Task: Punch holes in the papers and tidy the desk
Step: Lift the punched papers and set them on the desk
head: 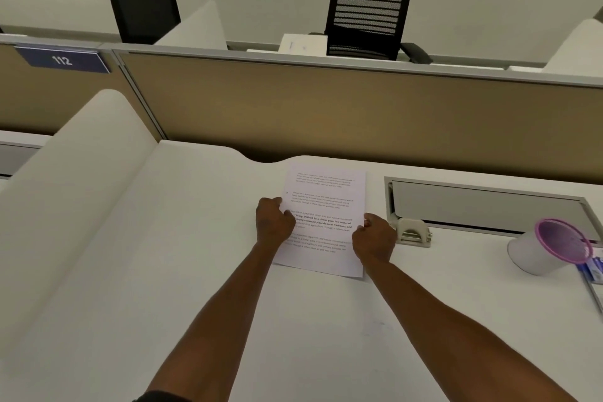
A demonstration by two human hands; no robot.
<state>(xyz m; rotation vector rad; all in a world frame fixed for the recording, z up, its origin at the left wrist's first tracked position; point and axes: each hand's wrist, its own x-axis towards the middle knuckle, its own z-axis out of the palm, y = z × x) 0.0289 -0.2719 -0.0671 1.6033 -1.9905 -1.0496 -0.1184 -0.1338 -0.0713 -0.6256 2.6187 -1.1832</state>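
Holding the papers [326, 206] by both long edges, the person had them lying flat on the white desk [195, 271], printed side up, near the back partition [326, 108]. Left hand [272, 222] was curled over the left edge with fingers pinching the sheet; right hand [373, 237] was likewise curled on the right edge, thumb side toward the text. Whether this was one sheet or a thin stack could not be told. The hole punch [413, 233], pale grey, sat just beside the right hand, apart from the paper. A white pen cup [538, 254] with a purple rim lay tipped on its side well to the right, with what looked like blue-and-white items [592, 271] at the frame edge beside it. Judgement: the squaring or positioning step was in hand and no punching had begun. Next move would call for carrying one edge into the punch's slot, seating it evenly, then pressing the lever; skewed edges would risk off-line holes.
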